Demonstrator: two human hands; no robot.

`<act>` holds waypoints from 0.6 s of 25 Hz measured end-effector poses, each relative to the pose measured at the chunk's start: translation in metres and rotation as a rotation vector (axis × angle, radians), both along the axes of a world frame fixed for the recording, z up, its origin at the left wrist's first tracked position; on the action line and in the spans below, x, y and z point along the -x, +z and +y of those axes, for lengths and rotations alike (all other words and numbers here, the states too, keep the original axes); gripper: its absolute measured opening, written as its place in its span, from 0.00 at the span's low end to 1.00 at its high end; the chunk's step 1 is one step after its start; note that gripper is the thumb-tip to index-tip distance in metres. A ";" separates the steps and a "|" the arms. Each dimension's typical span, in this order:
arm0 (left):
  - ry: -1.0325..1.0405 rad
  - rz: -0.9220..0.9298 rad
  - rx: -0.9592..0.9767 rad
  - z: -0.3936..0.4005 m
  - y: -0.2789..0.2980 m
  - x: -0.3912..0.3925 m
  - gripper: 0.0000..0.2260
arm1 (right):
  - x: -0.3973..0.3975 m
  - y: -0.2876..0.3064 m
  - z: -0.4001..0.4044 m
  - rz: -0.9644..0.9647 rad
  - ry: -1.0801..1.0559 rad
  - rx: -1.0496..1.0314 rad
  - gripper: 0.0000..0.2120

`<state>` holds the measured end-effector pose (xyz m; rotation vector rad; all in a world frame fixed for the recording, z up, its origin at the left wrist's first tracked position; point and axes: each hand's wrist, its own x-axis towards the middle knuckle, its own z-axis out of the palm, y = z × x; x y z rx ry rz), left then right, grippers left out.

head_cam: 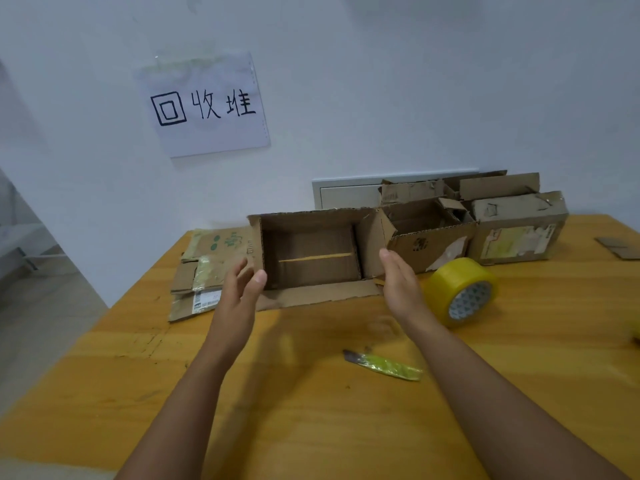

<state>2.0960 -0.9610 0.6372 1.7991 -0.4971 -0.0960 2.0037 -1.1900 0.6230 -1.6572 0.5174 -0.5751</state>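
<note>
On the yellow wooden table (311,417), a brown cardboard box (308,251) is lying on its side, its opening facing the person. The left hand (242,289) is hovering just beside its left flap, fingers loosely spread. The right hand (401,282) is hovering beside its right flap, fingers straight and pressed together, near a yellow roll of tape (460,289).

The brown cardboard box (311,252) sits on an orange-yellow wooden table (311,427), near a yellow tape roll (459,289) with a triangle-patterned core, a yellow-green utility knife (388,365) and a black-lettered white sign (204,105).
</note>
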 end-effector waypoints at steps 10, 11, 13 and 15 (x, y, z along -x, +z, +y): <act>0.071 -0.141 -0.212 -0.017 -0.045 -0.031 0.31 | -0.028 -0.010 -0.015 0.137 0.116 -0.160 0.27; 0.102 -0.145 -0.225 -0.021 -0.050 -0.038 0.26 | -0.028 -0.015 -0.013 0.143 0.110 -0.151 0.27; 0.140 -0.151 -0.260 -0.026 -0.060 -0.052 0.23 | -0.019 -0.024 -0.011 0.182 0.101 -0.045 0.25; 0.172 -0.148 -0.282 -0.035 -0.066 -0.064 0.23 | -0.005 -0.039 -0.008 0.278 0.091 0.206 0.25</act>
